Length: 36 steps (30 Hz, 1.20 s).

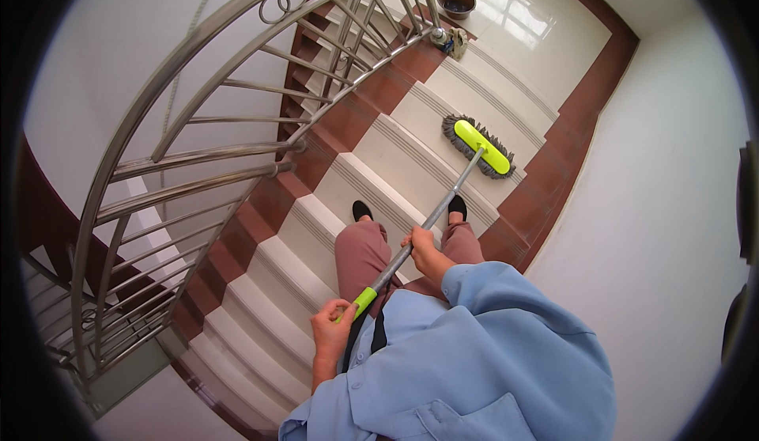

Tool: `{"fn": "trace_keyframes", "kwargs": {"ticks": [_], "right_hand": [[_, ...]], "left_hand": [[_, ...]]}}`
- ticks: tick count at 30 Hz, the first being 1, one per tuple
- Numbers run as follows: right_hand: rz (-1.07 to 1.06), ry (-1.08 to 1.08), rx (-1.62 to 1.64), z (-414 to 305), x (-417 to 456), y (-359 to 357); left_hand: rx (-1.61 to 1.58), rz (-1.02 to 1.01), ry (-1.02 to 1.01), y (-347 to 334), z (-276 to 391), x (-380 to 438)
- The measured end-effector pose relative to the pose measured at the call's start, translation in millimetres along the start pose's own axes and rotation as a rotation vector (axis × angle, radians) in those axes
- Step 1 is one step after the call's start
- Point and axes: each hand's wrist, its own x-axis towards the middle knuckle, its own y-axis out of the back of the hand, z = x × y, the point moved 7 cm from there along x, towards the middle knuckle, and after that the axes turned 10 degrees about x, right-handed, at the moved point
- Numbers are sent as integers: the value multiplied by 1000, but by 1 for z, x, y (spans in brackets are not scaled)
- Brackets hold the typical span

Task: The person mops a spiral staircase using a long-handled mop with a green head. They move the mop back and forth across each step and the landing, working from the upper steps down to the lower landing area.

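Observation:
A flat dust mop with a lime-green head plate (474, 141) and a grey fringe lies across a white stair tread (403, 144) in front of me. Its grey metal pole (439, 208) runs back between my legs towards my waist. My left hand (333, 325) grips the lime-green end of the handle, close to my shirt. Further down, my right hand (422, 246) is wrapped around the metal part of the pole. My black shoes (362, 210) stand on the steps on either side of the pole.
A stainless steel railing (195, 43) curves along the left, and a white wall (652, 162) rises at the right. A brown bucket (456, 2) stands on the tiled landing (504, 2). Beside the railing's end post sit a bottle (439, 36) and a cloth (457, 43).

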Motion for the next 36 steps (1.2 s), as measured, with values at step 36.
{"fn": "trace_keyframes", "kwargs": {"ticks": [36], "right_hand": [[-210, -15, -162, -65, 115, -326]], "left_hand": [[123, -97, -313, -24, 144, 348]]}}
